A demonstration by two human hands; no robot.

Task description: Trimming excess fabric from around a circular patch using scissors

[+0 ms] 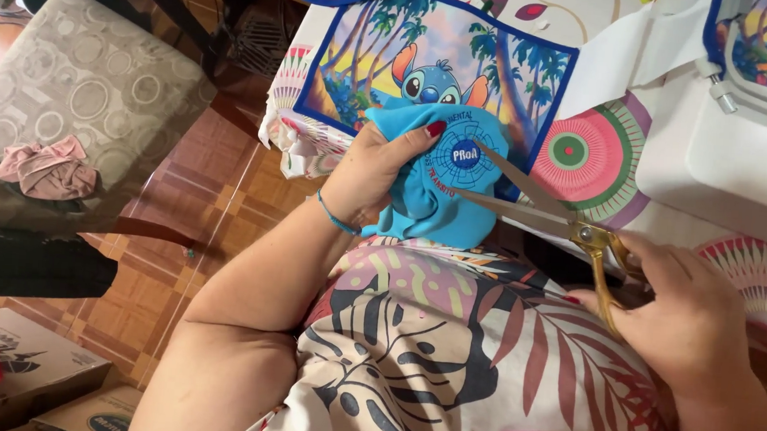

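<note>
Turquoise cloth [429, 200] with a round blue-and-white emblem; scissors [561, 219], gold handles, steel blades. Tablecloth [582, 152] white with pink-green circles. Chair cushion [72, 90] beige, ringed.

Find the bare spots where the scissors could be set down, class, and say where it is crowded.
Free: patterned tablecloth between cartoon bag and white machine; chair cushion beside pink cloth. Crowded: where left hand, blue fabric, scissors, right hand meet.

I've bunched a turquoise cloth [429, 196] with a round blue embroidered badge, held up over the table's near edge; gold-handled scissors [539, 207] come from the right, blades parted around the badge.
</note>
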